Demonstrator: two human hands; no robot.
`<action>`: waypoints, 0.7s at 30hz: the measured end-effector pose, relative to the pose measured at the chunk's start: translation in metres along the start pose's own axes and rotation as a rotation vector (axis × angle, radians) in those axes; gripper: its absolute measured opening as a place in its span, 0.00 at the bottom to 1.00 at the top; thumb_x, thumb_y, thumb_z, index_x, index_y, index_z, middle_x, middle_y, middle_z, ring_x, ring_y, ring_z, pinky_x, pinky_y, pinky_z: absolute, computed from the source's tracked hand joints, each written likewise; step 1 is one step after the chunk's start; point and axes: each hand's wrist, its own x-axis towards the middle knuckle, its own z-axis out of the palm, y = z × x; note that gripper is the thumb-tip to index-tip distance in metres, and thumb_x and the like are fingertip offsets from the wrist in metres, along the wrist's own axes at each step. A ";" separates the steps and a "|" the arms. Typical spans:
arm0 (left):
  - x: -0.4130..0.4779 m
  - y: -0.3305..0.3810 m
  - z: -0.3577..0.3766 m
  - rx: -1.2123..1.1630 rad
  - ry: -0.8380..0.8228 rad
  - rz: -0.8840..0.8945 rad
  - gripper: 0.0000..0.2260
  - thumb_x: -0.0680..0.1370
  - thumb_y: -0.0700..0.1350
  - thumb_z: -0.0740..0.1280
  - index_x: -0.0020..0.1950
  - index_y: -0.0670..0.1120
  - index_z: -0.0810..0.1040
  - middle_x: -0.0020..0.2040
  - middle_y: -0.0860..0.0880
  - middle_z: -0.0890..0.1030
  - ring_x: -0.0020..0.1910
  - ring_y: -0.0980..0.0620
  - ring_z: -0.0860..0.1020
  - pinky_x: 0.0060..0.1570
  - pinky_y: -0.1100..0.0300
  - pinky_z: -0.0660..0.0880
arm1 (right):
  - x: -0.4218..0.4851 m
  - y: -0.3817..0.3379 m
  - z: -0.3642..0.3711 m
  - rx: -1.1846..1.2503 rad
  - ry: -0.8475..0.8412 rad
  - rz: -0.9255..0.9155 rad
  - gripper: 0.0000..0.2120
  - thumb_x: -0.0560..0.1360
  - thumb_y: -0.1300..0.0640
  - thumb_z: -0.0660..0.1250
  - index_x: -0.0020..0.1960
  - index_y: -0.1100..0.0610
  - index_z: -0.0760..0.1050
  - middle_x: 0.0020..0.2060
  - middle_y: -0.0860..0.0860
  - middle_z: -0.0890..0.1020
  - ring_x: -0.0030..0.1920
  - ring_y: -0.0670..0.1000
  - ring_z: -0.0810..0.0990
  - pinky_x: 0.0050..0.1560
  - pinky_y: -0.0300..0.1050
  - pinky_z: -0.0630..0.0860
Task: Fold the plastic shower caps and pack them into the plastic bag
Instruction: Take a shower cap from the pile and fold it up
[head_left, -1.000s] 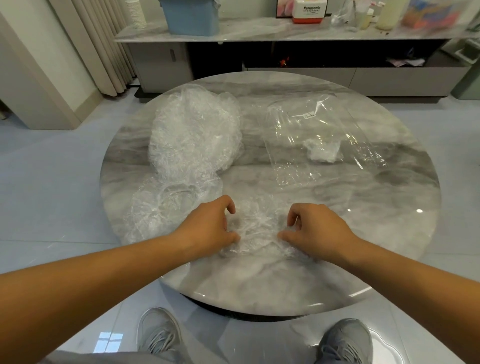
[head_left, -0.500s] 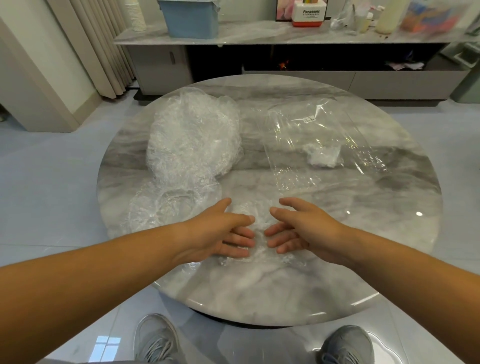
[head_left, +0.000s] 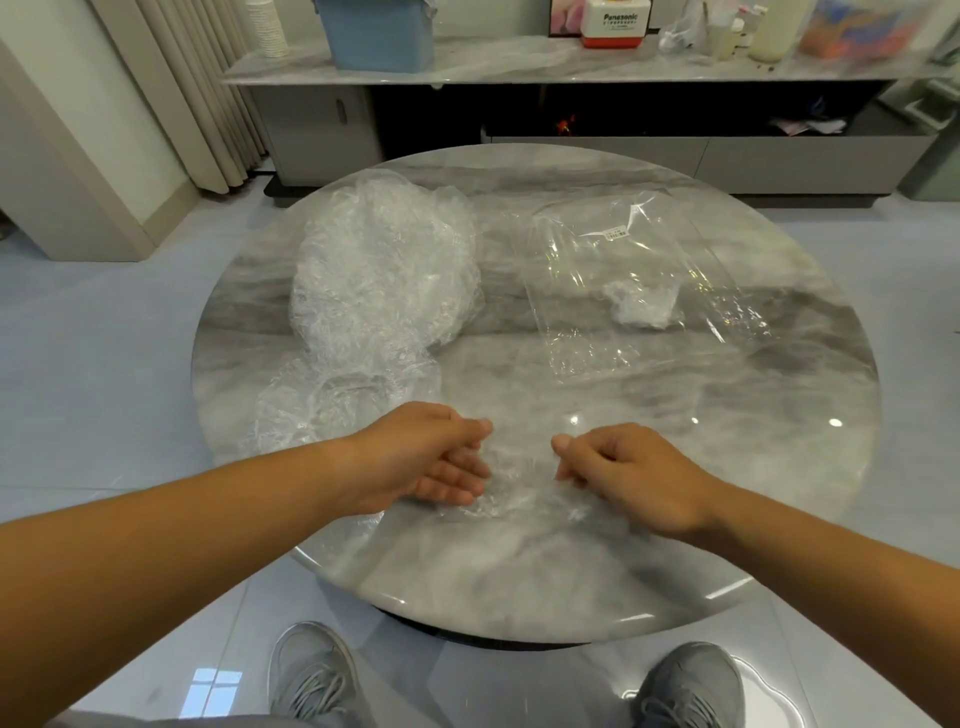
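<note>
Presently, a crumpled shower cap (head_left: 511, 486) lies near the table (head_left: 675, 551) front edge, between both hands. The right hand (head_left: 636, 475) pinches its right side with curled fingers. The left hand (head_left: 428, 457) touches its left side; its grip cannot be told. The plastic bag (head_left: 631, 260) lies beyond, to the right.

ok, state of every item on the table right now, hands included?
shower cap: crumpled, lying on the table between the hands.
left hand: pinches the cap's left edge.
right hand: fingers curled, pinches the cap's right edge.
pile of caps: unfolded, heaped at far left.
plastic bag: lying flat at far right.
folded cap: inside the bag.
</note>
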 end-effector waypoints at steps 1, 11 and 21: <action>0.000 -0.001 0.001 0.087 0.026 0.018 0.11 0.79 0.47 0.72 0.49 0.41 0.75 0.43 0.39 0.85 0.35 0.46 0.83 0.32 0.57 0.80 | -0.001 0.002 0.001 -0.134 -0.022 -0.050 0.36 0.77 0.30 0.56 0.42 0.63 0.80 0.40 0.58 0.83 0.39 0.55 0.80 0.47 0.50 0.77; 0.006 -0.020 0.007 0.819 0.258 0.177 0.23 0.69 0.61 0.78 0.48 0.49 0.71 0.36 0.50 0.81 0.30 0.54 0.79 0.30 0.61 0.73 | 0.004 -0.003 0.004 -0.341 0.242 -0.276 0.14 0.76 0.38 0.63 0.46 0.46 0.81 0.43 0.43 0.75 0.44 0.42 0.75 0.46 0.42 0.75; -0.003 -0.006 0.005 1.034 0.326 0.165 0.24 0.69 0.67 0.74 0.49 0.49 0.73 0.38 0.51 0.80 0.27 0.54 0.78 0.31 0.56 0.78 | -0.005 0.009 0.018 -0.569 -0.134 -0.580 0.20 0.82 0.42 0.56 0.55 0.51 0.83 0.67 0.44 0.77 0.60 0.46 0.73 0.59 0.46 0.74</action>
